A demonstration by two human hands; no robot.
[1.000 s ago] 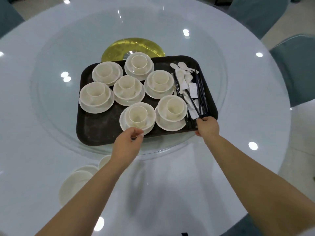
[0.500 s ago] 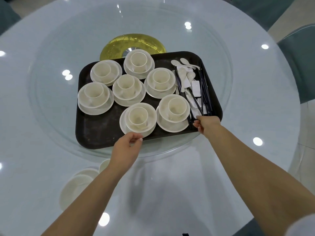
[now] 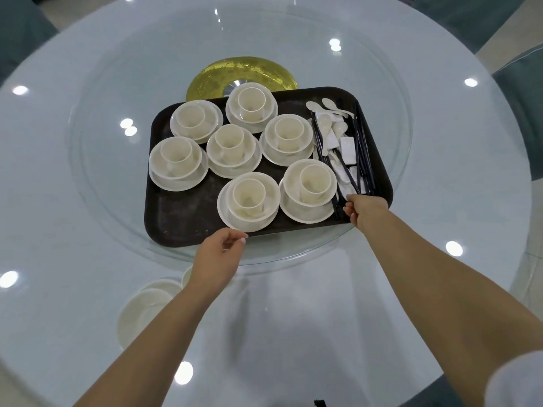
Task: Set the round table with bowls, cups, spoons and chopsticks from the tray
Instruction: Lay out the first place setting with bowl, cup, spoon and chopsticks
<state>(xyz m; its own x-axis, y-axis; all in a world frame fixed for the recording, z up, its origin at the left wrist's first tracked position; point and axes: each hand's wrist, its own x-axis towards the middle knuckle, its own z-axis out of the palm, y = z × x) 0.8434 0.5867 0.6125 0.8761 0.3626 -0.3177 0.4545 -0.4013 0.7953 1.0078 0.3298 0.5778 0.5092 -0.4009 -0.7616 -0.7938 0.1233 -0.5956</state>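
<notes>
The dark tray [image 3: 182, 218] sits on the glass turntable [image 3: 97, 160] in the middle of the round table [image 3: 293, 318], w/ seven bowl-and-cup sets [image 3: 249, 201] on it. Left hand [image 3: 219, 257] is at the tray's near edge, fingers curled, gripping nothing. Right hand [image 3: 365, 210] fingers are clamped on the black chopsticks [image 3: 364, 148] beside the white spoons [image 3: 326, 127]. No readable writing.

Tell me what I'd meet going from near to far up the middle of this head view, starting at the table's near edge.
Place setting already on the table → left hand → tray's near rim → nearest cup-and-bowl stack → middle stack → farthest stack → gold centre disc.
</notes>
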